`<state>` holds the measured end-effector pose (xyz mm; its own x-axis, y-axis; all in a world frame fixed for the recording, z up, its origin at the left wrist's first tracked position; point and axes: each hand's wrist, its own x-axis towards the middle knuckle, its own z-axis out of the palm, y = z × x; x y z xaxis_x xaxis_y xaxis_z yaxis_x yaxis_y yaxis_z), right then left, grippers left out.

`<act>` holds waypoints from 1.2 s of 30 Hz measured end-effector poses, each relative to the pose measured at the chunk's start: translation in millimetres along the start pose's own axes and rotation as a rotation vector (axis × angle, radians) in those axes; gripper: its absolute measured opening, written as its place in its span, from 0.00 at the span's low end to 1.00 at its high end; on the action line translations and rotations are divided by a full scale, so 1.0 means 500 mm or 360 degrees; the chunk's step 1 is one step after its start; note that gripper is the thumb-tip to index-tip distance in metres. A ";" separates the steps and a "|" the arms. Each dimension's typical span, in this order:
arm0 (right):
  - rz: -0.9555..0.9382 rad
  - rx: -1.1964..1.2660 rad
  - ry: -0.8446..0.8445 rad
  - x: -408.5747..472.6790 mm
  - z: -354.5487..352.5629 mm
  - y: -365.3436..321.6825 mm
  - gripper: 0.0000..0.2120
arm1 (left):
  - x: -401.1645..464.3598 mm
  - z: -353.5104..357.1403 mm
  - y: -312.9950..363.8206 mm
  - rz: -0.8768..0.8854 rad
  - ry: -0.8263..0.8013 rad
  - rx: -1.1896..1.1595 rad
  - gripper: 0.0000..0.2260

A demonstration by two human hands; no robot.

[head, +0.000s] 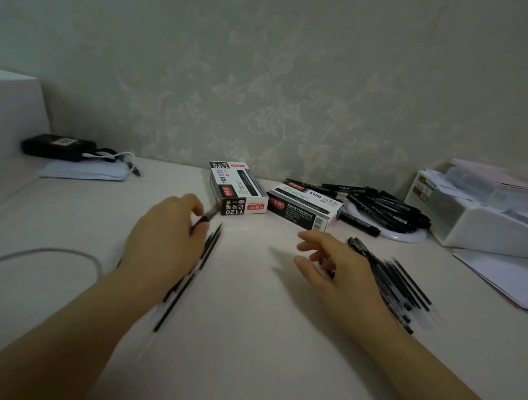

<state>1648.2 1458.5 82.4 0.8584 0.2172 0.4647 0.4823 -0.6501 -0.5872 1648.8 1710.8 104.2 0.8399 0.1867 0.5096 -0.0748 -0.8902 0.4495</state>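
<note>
On the white desk (239,345), the right hand (337,267) hovered w/ fingers loose & spread, grasping nothing, wrist over the right pile of slim black pens (407,285), so a careless drag could've scattered that pile. The left hand (166,238) had its palm over the left row of pens (209,252) & pinched one black pen (208,216) btwn thumb & fingers, just short of the 1120 marker box (240,194); prob. a light pinch, so it could've slipped, hit the box, or the palm rolled the row askew
</note>
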 end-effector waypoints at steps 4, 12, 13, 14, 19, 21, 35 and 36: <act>-0.0025 -0.0050 -0.0024 0.000 0.002 0.002 0.15 | 0.005 0.000 -0.033 -0.0178 -0.0169 0.0167 0.06; -0.0037 -0.0086 -0.0007 -0.002 0.005 0.002 0.13 | -0.006 0.003 -0.029 -0.0210 -0.0349 0.0241 0.06; -0.0041 -0.0109 -0.0004 -0.002 0.004 0.000 0.13 | -0.007 0.003 -0.026 -0.0210 -0.0342 0.0242 0.06; -0.0042 -0.0161 0.0007 -0.002 0.003 0.000 0.13 | -0.007 0.002 -0.023 -0.0206 -0.0326 0.0240 0.07; 0.0172 -0.0795 0.0143 0.003 -0.023 0.004 0.13 | -0.015 0.000 0.008 -0.0038 -0.0175 0.0127 0.08; 0.0316 -0.0995 0.0094 0.001 -0.031 0.010 0.14 | -0.024 0.005 0.024 0.0107 -0.0166 0.0057 0.06; 0.0350 -0.1057 -0.0203 0.007 -0.024 -0.011 0.09 | -0.053 0.034 0.055 0.0341 -0.0474 -0.0137 0.02; 0.0353 -0.1068 -0.0228 0.009 -0.023 -0.012 0.11 | -0.053 0.033 0.055 0.0345 -0.0476 -0.0141 0.02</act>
<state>1647.0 1455.0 95.7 0.9603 0.0917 0.2634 0.1224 -0.9871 -0.1027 1633.6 1674.5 90.8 0.9183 -0.1434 0.3690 -0.3034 -0.8537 0.4233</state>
